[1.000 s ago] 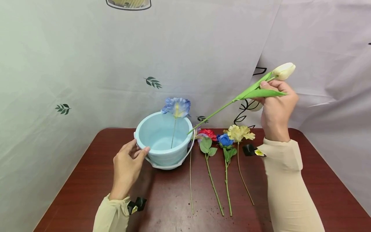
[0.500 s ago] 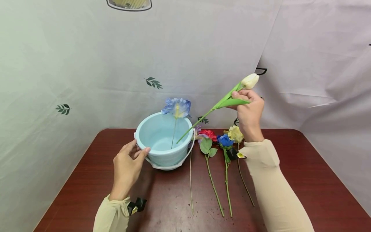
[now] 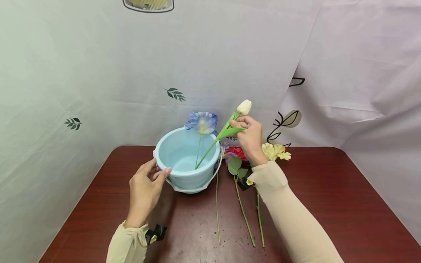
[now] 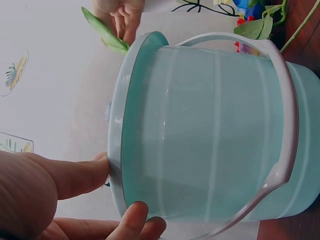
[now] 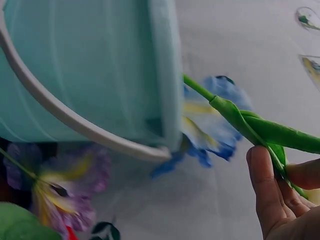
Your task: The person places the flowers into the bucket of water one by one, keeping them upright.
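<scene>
A light blue bucket (image 3: 187, 179) with a pale handle (image 4: 287, 115) stands on the table. My left hand (image 3: 144, 190) grips its rim at the near left, thumb on one side and fingers on the other in the left wrist view. A blue iris-like flower (image 3: 201, 122) leans inside the bucket, its bloom above the far rim. My right hand (image 3: 249, 137) pinches a white tulip (image 3: 244, 107) just below the bloom, among its green leaves (image 5: 275, 131). The tulip slants, its stem (image 3: 207, 154) reaching over the right rim and down into the bucket.
Right of the bucket lie a red flower (image 3: 237, 152), a purple flower (image 5: 75, 185) and a yellow flower (image 3: 275, 151), with stems toward the front. A blue flower (image 4: 248, 9) is mostly hidden by my right arm in the head view. A printed cloth (image 3: 98, 73) hangs behind the table (image 3: 329, 204).
My right hand has carried the tulip left and down, so its stem end has gone from beside the right rim to inside the bucket. My left hand has stayed on the rim.
</scene>
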Motion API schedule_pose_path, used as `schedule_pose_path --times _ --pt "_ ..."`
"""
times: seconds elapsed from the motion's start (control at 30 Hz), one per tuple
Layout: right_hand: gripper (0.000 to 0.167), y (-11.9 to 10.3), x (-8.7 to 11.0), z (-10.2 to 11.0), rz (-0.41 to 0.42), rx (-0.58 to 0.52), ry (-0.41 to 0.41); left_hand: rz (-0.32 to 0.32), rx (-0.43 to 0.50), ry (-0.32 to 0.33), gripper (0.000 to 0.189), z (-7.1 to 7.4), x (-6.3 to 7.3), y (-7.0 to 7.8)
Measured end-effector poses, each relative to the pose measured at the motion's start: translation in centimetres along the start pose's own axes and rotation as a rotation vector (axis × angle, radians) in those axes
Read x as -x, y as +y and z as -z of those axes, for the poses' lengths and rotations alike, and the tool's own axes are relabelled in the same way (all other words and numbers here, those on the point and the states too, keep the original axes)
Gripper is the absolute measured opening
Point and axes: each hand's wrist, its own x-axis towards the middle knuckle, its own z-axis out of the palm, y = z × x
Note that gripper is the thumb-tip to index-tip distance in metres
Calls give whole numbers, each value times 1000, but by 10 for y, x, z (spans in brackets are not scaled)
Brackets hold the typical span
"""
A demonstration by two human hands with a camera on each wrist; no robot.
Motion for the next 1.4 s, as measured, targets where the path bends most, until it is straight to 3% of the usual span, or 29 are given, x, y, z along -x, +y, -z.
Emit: schedule_pose_path --times 0.3,0.6,0.83,1.0,1.4 --pt "16 17 4 -18 -19 130 -65 -11 4 18 54 -1 -1 -1" --pt "16 25 4 -28 -23 119 -112 -14 19 24 54 0 -2 1" --pt "15 27 1 -32 -84 102 -132 -1 22 15 54 0 -2 1" --pt "28 26 1 -32 -114 88 -169 -6 19 14 55 0 -2 0" --pt "31 21 2 -31 -115 168 -178 -21 37 38 52 0 -2 3"
